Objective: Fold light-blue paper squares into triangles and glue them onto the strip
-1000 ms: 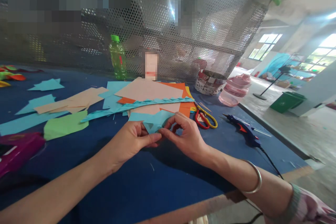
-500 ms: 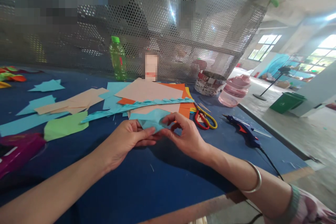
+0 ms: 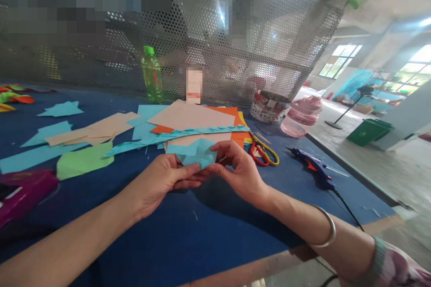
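Observation:
Between my hands, just above the blue table (image 3: 161, 242), is a small piece of light blue paper (image 3: 198, 152) with creases in it. My left hand (image 3: 178, 172) pinches its lower left part, thumb on top and fingers beneath. At the right edge, my right hand (image 3: 237, 166) grips the paper between thumb and bent fingers. Right behind it lies a long light blue strip with folded points (image 3: 202, 131), resting across a pile of beige paper (image 3: 191, 114) and orange paper (image 3: 225, 111). The underside of the held paper is hidden.
Red and yellow scissors (image 3: 262, 154) and a blue glue gun (image 3: 313, 168) lie to the right; a purple tool (image 3: 30, 188) is at the left. Green paper (image 3: 85, 161), a green bottle (image 3: 152, 76), a woven basket (image 3: 269, 106) and a pink bottle (image 3: 301, 116) stand or lie around. A perforated metal screen (image 3: 202, 22) rises behind.
My right fingers have shifted a little to the right along the light blue paper, so more of its right side shows. My left hand keeps its hold.

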Available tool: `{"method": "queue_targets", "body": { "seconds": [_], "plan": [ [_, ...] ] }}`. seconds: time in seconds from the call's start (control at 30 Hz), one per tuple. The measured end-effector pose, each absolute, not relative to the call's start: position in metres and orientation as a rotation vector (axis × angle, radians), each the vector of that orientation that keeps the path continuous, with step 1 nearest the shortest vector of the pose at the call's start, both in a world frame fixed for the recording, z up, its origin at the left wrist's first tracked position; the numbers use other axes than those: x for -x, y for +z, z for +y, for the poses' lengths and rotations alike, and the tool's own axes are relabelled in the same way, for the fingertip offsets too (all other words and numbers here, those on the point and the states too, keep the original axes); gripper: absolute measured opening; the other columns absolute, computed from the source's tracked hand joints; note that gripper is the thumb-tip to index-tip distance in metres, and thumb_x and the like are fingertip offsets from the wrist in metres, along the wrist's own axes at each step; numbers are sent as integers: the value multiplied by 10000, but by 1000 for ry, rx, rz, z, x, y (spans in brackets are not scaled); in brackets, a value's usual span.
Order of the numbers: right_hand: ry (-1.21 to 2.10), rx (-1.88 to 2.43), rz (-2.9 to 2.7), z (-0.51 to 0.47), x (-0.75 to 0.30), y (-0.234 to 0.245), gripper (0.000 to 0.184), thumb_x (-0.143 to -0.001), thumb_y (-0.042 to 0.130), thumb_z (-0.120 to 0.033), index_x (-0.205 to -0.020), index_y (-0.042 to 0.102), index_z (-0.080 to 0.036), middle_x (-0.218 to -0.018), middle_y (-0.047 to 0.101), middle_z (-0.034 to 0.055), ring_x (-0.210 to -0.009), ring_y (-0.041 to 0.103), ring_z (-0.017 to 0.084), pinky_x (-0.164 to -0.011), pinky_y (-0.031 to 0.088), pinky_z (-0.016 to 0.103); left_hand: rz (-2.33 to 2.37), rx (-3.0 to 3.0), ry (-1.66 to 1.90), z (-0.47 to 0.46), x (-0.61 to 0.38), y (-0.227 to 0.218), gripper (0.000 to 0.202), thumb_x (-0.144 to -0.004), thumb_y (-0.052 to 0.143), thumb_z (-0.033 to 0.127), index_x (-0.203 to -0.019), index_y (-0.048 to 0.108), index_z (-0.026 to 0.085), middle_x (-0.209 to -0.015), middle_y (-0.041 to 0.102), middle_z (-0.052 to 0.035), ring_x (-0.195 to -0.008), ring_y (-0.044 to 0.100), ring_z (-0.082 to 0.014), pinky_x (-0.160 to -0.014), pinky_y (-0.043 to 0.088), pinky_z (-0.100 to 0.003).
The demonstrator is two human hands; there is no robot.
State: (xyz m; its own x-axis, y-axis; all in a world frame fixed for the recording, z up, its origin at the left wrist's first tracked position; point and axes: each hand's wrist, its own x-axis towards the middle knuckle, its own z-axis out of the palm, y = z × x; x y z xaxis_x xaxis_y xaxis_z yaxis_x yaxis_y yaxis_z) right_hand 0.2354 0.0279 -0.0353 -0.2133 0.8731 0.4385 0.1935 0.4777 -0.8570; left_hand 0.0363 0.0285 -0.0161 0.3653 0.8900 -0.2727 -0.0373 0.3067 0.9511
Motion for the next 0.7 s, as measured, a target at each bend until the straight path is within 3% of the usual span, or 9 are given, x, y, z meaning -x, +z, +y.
{"method": "queue_targets", "body": {
  "seconds": [0.13, 0.43, 0.7],
  "plan": [
    [668, 916, -1814, 28, -238, -34, 157, -841, 740, -333, -877, 666, -199, -836, 699, 10, -720, 625, 124, -679, 512, 242, 962, -1059, 739, 29, -35, -16, 305, -667, 873, 429, -892, 815, 231, -903, 819, -45, -876, 755, -183, -723, 588, -190],
    [732, 955, -1775, 29, -236, -35, 176, -842, 737, -332, -777, 669, -183, -750, 692, 2, -672, 624, 121, -650, 513, 235, 996, -1141, 728, 26, -38, -13, 384, -625, 876, 507, -900, 814, 245, -888, 820, -38, -848, 757, -175, -712, 585, -186],
    [844, 1046, -1673, 21, -232, -29, 181, -812, 734, -275, -691, 633, -187, -681, 677, -7, -632, 616, 126, -626, 499, 253, 1012, -1163, 743, 25, -39, -15, 392, -632, 871, 506, -906, 803, 234, -909, 818, -47, -903, 757, -218, -749, 599, -242]
  ]
}}
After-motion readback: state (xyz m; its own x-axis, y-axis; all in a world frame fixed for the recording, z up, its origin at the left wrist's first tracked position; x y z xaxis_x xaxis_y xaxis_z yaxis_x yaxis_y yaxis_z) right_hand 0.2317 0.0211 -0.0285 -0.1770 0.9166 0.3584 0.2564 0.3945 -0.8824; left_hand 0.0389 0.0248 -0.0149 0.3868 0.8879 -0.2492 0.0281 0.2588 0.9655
